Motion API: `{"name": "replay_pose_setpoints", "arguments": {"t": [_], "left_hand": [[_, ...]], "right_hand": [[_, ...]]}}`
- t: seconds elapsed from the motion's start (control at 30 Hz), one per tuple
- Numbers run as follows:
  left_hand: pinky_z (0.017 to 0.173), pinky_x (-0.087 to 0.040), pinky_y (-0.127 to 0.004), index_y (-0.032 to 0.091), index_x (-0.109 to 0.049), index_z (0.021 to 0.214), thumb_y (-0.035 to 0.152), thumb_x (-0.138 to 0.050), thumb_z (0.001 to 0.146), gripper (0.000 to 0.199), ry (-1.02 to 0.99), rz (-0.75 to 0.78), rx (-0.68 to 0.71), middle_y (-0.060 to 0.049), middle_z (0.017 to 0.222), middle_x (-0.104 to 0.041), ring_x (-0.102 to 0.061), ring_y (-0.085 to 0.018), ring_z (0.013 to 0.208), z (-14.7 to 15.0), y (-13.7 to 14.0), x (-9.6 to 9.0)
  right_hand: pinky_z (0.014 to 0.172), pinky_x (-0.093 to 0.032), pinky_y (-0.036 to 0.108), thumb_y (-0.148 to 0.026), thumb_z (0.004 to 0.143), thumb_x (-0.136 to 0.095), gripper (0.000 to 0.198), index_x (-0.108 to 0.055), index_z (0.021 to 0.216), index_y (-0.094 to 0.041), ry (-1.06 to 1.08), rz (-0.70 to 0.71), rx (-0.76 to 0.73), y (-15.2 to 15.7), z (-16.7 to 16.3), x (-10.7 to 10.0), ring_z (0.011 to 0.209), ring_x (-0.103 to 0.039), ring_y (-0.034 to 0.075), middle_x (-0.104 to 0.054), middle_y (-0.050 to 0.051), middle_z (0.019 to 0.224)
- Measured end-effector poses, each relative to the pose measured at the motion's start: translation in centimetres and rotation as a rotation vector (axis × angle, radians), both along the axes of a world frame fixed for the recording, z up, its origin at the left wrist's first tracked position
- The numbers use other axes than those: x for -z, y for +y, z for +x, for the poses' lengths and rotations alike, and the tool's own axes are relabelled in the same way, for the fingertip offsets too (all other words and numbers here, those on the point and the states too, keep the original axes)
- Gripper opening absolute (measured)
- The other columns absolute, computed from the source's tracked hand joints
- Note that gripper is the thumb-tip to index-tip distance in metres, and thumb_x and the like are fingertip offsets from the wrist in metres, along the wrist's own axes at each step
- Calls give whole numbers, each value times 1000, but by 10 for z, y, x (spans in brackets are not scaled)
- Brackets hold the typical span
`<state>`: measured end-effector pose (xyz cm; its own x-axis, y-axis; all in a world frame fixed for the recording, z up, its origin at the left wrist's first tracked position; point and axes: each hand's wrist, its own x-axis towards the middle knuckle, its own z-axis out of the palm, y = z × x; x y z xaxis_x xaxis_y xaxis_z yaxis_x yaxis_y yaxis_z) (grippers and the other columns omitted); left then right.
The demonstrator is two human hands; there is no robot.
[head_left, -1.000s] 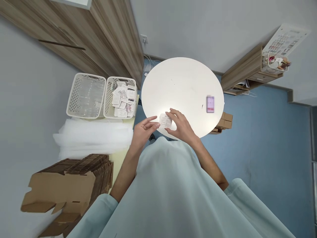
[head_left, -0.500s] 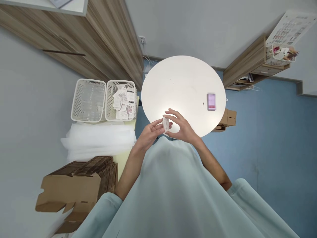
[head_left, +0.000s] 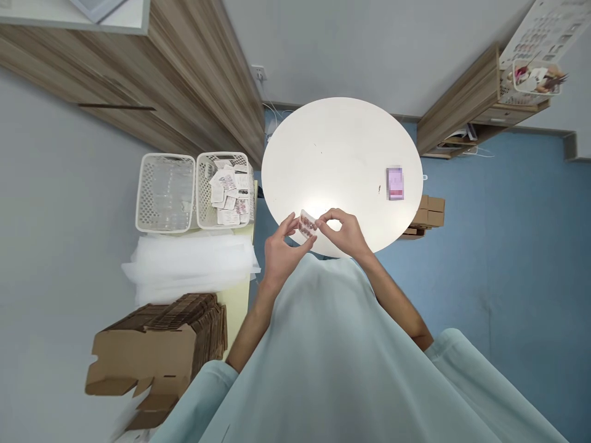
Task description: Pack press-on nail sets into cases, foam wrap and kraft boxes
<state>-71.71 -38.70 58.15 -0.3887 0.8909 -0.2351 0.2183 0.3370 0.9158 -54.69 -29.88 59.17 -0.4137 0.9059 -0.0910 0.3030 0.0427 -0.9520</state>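
Observation:
A small press-on nail card (head_left: pixel 306 225), white with rows of reddish-brown oval pieces, is held over the near edge of the round white table (head_left: pixel 341 135). My left hand (head_left: pixel 282 253) grips it from the left and below, thumb at its lower edge and fingers at its far side. At the card's right edge, my right hand (head_left: pixel 344 232) has thumb and forefinger pinched together, touching it. Whether those fingertips hold the card itself or some small piece on it, I cannot make out.
A phone-like pinkish device (head_left: pixel 395 183) lies on the table's right. To the left stand a basket of similar cards (head_left: pixel 199 191), a basket of clear plastic pieces (head_left: pixel 138 197), white wrapping sheets (head_left: pixel 189 261) and folded cardboard boxes (head_left: pixel 148 351). Brown cartons (head_left: pixel 429 212) sit beyond the table's right edge.
The card has turned from its printed white side to the side with reddish ovals. My right hand's fingers have gone from spread around it to pinched at its right edge.

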Motion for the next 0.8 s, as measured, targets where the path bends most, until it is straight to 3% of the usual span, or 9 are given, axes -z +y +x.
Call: {"name": "replay_pose_setpoints", "arguments": {"t": [0.13,0.23,0.37,0.47,0.53,0.67,0.8], "left_hand": [[112,-58,-49,23,-71,142,43,-91,80,69,-24,47,-53,-12,137,-76,-72,-33,129,0,0,-2],[104,-62,-46,19,-75,134,50,-90,81,63,-175,31,-133,-13,118,-81,-77,-30,114,-8,3,-2],[98,-63,-43,18,-77,127,51,-97,71,68,-348,-30,-147,-8,99,-81,-79,-26,99,-18,6,0],[95,-63,-42,18,-79,123,51,-98,68,67,-377,-46,-161,-9,99,-81,-78,-26,98,-22,8,4],[95,-62,-42,17,-79,123,51,-98,69,67,-389,-59,-176,-10,102,-80,-77,-26,99,-26,8,9],[95,-61,-42,16,-78,126,52,-96,69,70,-418,-96,-196,-13,108,-80,-76,-28,106,-38,6,24],[95,-60,-43,17,-76,130,55,-92,72,72,-415,-133,-198,-15,115,-80,-75,-30,111,-57,-1,41]], "right_hand": [[93,-56,40,-47,96,-71,26,-71,82,-25,28,-55,31,5,2,5,91,-71,22,-76,2,89],[94,-57,40,-53,95,-72,33,-73,82,-23,85,-133,14,12,9,8,91,-72,23,-77,3,88],[95,-58,41,-59,95,-73,39,-73,83,-22,91,-176,-40,19,14,16,92,-73,23,-78,4,89],[99,-58,43,-58,100,-68,37,-75,94,-23,17,-67,-34,18,11,20,100,-73,25,-79,6,100],[104,-57,46,-56,101,-69,35,-76,114,-24,-54,59,-57,15,3,22,111,-72,27,-77,9,118],[116,-50,55,-47,92,-83,67,-59,152,-28,-253,251,-251,7,-22,29,138,-60,35,-64,12,152],[118,-46,58,-33,98,-76,73,-47,164,-27,-384,339,-381,-1,-52,44,143,-56,38,-63,14,154]]}}
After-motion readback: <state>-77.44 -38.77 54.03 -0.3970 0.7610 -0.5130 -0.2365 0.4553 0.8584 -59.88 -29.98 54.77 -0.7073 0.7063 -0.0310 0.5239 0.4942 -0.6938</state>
